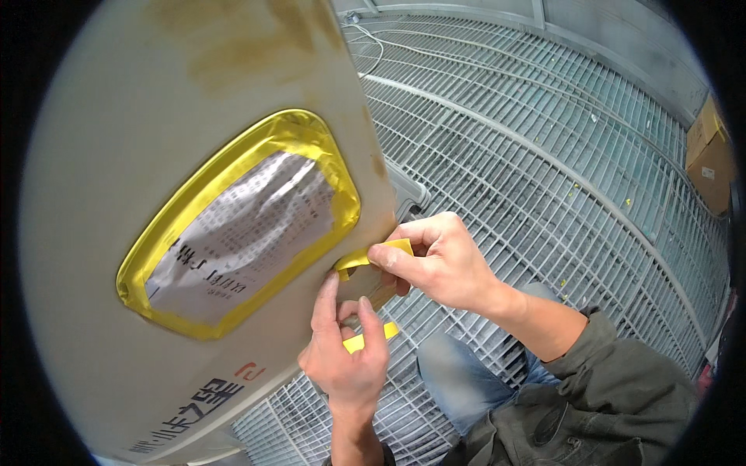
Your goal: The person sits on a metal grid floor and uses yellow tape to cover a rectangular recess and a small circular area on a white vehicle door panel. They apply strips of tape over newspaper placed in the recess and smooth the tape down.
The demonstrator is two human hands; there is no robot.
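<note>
Pale panel (pixel 81 202) at left, bearing paper (pixel 245 241) bordered by yellow masking (pixel 305 128); left hand (pixel 348 361) part-curled, index fingertip at the near end of a yellow tape strip (pixel 356 258) by the panel's edge; second yellow piece (pixel 385 334) behind its thumb, grip indeterminable; right hand (pixel 447 260) pinching the strip's other end; floor grating (pixel 583 210) beyond; cardboard box (pixel 709 167) far right.

Left: panel (pixel 140 155), paper (pixel 245 237) on it, tape (pixel 311 136) around — right: grating (pixel 575 194), box (pixel 709 163).
</note>
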